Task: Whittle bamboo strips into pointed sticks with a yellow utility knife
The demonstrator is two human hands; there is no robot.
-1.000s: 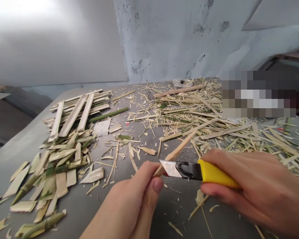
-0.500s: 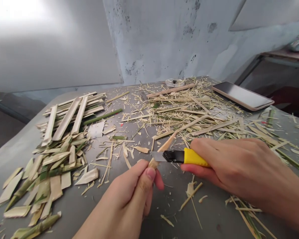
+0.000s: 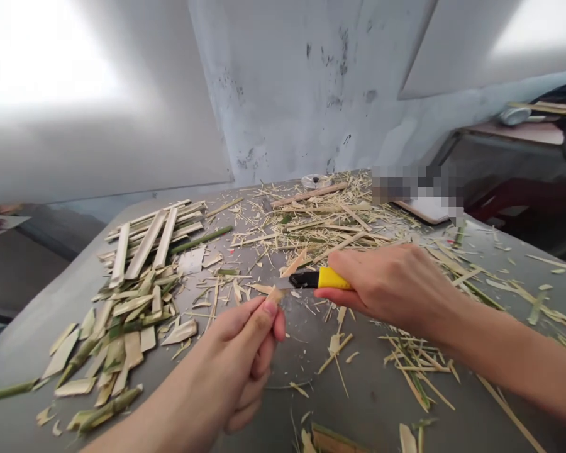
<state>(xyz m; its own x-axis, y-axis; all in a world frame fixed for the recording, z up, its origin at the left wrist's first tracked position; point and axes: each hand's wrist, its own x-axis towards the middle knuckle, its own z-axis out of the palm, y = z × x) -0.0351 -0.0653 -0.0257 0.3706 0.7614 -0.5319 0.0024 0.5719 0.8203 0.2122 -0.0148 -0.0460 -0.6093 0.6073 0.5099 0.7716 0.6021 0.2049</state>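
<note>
Over the tabletop (image 3: 358,377), well short of its far edge, our left hand (image 3: 245,346) pinches a bamboo strip (image 3: 294,263); our right hand (image 3: 391,277) grips a knife (image 3: 332,279). We should slice shallowly, away from ourselves.

Passable gap below knife (image 3: 317,279), between left hand (image 3: 248,340) and right hand (image 3: 393,277); strip stack (image 3: 166,236) obstructs far left.

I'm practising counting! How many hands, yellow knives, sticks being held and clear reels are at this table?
Left hand and right hand: 2
Yellow knife: 1
Held stick: 1
Clear reel: 1
Total: 5
</note>
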